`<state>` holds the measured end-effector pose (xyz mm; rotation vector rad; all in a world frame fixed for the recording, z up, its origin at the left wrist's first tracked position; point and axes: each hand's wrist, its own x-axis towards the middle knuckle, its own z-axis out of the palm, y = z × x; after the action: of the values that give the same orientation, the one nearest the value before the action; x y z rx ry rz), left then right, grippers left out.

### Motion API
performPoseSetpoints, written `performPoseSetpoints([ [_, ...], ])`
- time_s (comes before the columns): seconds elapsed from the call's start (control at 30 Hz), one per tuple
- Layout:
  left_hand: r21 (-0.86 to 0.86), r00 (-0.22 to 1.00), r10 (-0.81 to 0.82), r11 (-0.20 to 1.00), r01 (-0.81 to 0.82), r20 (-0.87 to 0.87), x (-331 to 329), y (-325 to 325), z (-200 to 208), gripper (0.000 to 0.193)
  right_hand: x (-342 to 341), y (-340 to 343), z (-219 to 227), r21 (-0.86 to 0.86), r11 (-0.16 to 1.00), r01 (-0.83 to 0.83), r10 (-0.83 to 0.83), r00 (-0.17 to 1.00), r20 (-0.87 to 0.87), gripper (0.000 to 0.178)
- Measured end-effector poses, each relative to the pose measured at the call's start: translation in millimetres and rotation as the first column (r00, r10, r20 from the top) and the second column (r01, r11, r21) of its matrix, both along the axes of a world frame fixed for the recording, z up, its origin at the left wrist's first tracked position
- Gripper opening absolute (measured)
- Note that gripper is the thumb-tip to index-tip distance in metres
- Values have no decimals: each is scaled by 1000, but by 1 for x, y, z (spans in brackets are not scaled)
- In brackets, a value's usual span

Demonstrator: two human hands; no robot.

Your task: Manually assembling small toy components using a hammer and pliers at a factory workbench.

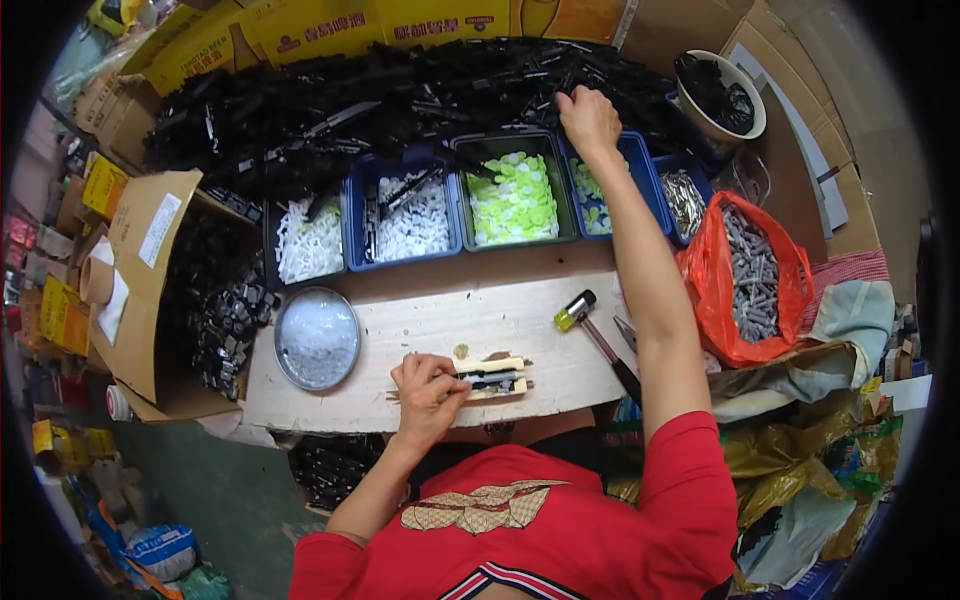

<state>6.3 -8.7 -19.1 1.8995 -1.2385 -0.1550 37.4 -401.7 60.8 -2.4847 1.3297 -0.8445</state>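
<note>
My left hand (428,395) is closed, fingers pinched together at the left end of a cream-coloured holding block (505,367) at the table's near edge. A slim black plastic part (490,379) lies in that block. What the left fingertips pinch is too small to make out. My right arm stretches far forward, and my right hand (590,118) bends down into a long heap of black plastic parts (400,95). Its fingers are closed on one of them, with the tips partly hidden. Right of the block lies a hammer (598,340) with a yellow-and-black head.
Bins hold white pieces (310,245), more white pieces (415,220), green discs (515,200) and metal pins (683,205). A round metal dish (317,340) stands left. A red bag (700,300) of grey screw-like pieces sits right; a cardboard box (150,290) of black parts, left.
</note>
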Motion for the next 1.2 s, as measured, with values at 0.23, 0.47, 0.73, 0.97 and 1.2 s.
performPoseSetpoints([
  [0.23, 18, 1000, -2, 1000, 2, -17, -6, 4, 0, 8, 17, -32, -25, 246, 960, -133, 55, 953, 299, 33],
  [0.47, -18, 999, 20, 1000, -20, -44, 1, 5, 12, 23, -58, 93, 13, 562, 290, -775, 238, 627, 742, 27],
  [0.73, -220, 976, -180, 964, 150, -119, 13, -15, 40, 33, -130, 226, -29, 609, -97, -787, 150, 593, 791, 32],
  [0.97, -91, 963, -182, 975, 204, 201, 21, 20, 30, 33, -160, 237, -45, 623, 346, -702, 414, 710, 570, 27],
  [1.2, 122, 850, -292, 956, 266, 439, 26, 29, 19, 31, -204, 217, -49, 426, 716, -552, 406, 827, 389, 18],
])
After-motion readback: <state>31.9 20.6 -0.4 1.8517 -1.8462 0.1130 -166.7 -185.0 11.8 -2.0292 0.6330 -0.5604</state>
